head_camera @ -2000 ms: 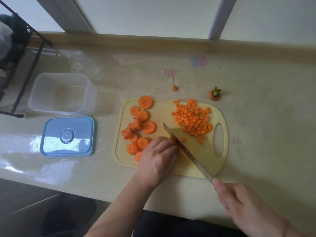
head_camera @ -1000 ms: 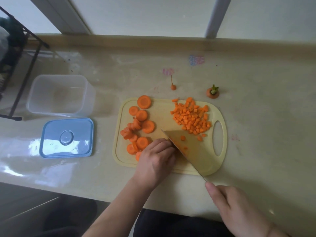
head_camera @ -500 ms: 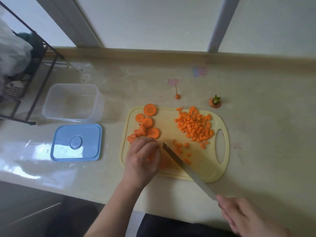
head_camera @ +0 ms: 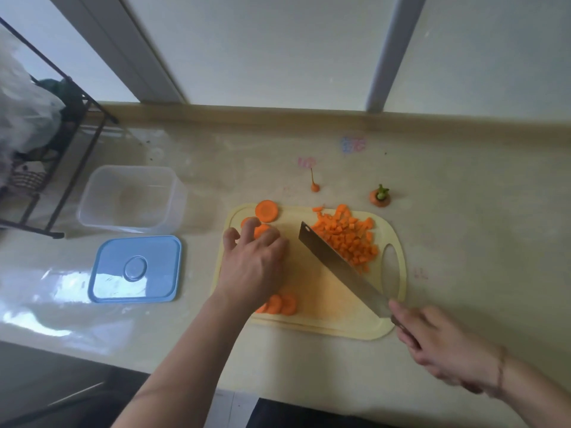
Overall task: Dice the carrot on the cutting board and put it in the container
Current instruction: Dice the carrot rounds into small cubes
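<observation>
A pale yellow cutting board point(head_camera: 321, 313) lies on the counter. A heap of diced carrot point(head_camera: 349, 236) fills its far right part. Round carrot slices point(head_camera: 266, 210) lie at the far left, and a few more slices point(head_camera: 279, 304) near the front edge by my left wrist. My left hand point(head_camera: 251, 261) is spread over the left slices, its fingertips on them. My right hand point(head_camera: 438, 344) grips the handle of a knife point(head_camera: 336, 264), whose blade slants across the board against the diced heap. The clear container point(head_camera: 102, 211) stands to the far left.
The blue lid point(head_camera: 136, 270) lies in front of the container. A carrot top with a green stub point(head_camera: 380, 196) and a thin carrot tail point(head_camera: 314, 185) lie on the counter behind the board. A black wire rack point(head_camera: 61, 162) stands at the far left.
My left hand moved away from me, from the near slices to the far ones. The knife swept the loose dice rightward into the heap; a few slices now lie at the board's front.
</observation>
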The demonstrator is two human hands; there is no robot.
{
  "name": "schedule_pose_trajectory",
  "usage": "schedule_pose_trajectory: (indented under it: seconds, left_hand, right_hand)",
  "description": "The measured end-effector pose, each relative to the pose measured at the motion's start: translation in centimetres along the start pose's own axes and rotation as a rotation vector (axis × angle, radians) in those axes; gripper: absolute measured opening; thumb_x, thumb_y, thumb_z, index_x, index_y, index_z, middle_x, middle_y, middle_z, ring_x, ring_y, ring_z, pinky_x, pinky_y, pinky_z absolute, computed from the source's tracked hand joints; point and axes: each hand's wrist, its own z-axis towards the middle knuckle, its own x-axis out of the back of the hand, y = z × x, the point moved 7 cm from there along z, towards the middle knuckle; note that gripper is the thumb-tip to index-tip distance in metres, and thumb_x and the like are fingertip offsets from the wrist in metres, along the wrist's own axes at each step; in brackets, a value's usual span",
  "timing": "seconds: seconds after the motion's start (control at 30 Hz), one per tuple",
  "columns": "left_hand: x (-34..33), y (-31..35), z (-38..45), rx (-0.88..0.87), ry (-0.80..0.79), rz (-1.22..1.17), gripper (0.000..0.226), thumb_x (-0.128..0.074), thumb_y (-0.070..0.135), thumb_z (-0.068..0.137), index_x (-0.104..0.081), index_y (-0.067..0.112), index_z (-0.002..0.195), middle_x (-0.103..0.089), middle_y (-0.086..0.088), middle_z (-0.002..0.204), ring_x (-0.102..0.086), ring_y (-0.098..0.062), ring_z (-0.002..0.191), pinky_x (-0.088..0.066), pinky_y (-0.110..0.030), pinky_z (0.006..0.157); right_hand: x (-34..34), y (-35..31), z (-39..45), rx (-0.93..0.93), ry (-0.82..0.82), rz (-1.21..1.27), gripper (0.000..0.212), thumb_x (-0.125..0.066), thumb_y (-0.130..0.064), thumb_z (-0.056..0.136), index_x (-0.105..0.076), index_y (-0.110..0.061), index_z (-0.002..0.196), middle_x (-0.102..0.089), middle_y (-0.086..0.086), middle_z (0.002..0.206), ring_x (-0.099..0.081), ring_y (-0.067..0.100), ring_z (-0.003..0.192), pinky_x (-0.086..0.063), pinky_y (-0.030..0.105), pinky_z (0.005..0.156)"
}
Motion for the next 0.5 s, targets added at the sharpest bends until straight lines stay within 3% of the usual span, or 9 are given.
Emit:
schedule_pose_trajectory:
  seconds: [0.1, 0.23, 0.33, 0.43, 0.5]
  left_hand:
    - [-0.2, -0.3, 0.4, -0.061, -0.022, 0.049, 0.025, -0.081, 0.018, 0.067, -0.072, 0.022, 0.090, -0.069, 0.008, 0.092, -0.045, -0.029, 0.110, -0.026, -0.042, 0.082]
    - [0.6, 0.1, 0.5, -0.166, 0.006, -0.006, 0.028, -0.070, 0.025, 0.071, -0.072, 0.017, 0.097, -0.070, 0.001, 0.094, -0.057, -0.031, 0.104, -0.029, -0.045, 0.087]
    - [0.8, 1.9, -0.6, -0.211, -0.040, -0.183, 0.037, -0.051, 0.034, 0.076, -0.073, 0.013, 0.099, -0.070, -0.003, 0.094, -0.063, -0.030, 0.091, -0.039, -0.043, 0.084]
    - [-0.8, 5.1, -2.7, -0.254, -0.132, -0.311, 0.037, -0.054, 0.035, 0.078, -0.072, 0.014, 0.103, -0.068, -0.004, 0.094, -0.062, -0.030, 0.085, -0.044, -0.041, 0.076]
    - [-1.3, 6.3, -3.7, -0.259, -0.103, -0.358, 0.030, -0.058, 0.029, 0.083, -0.072, 0.015, 0.106, -0.067, -0.004, 0.099, -0.061, -0.030, 0.090, -0.046, -0.041, 0.076]
  right_hand:
    - [0.1, -0.7, -0.8, 0.099, 0.044, -0.053, 0.070, -0.034, -0.084, 0.076, -0.040, -0.016, 0.062, -0.032, 0.000, 0.050, -0.025, 0.013, 0.039, -0.020, 0.019, 0.037]
    - [0.6, 0.4, -2.4, 0.259, 0.248, -0.312, 0.096, -0.017, -0.101, 0.059, -0.042, -0.009, 0.060, -0.038, -0.001, 0.048, -0.034, 0.007, 0.045, -0.029, 0.024, 0.047]
    - [0.6, 2.0, -3.6, 0.227, 0.357, -0.450, 0.099, -0.002, -0.103, 0.052, -0.046, -0.016, 0.064, -0.045, -0.001, 0.050, -0.041, 0.012, 0.047, -0.033, 0.024, 0.048]
    - [0.5, 3.3, -3.8, 0.152, 0.403, -0.588, 0.106, 0.015, -0.102, 0.041, -0.046, -0.019, 0.069, -0.052, 0.003, 0.056, -0.047, 0.012, 0.053, -0.042, 0.023, 0.055]
    - [0.4, 3.6, -3.6, 0.134, 0.398, -0.652, 0.106, 0.021, -0.099, 0.040, -0.043, -0.020, 0.071, -0.054, 0.005, 0.060, -0.049, 0.013, 0.058, -0.044, 0.023, 0.059]
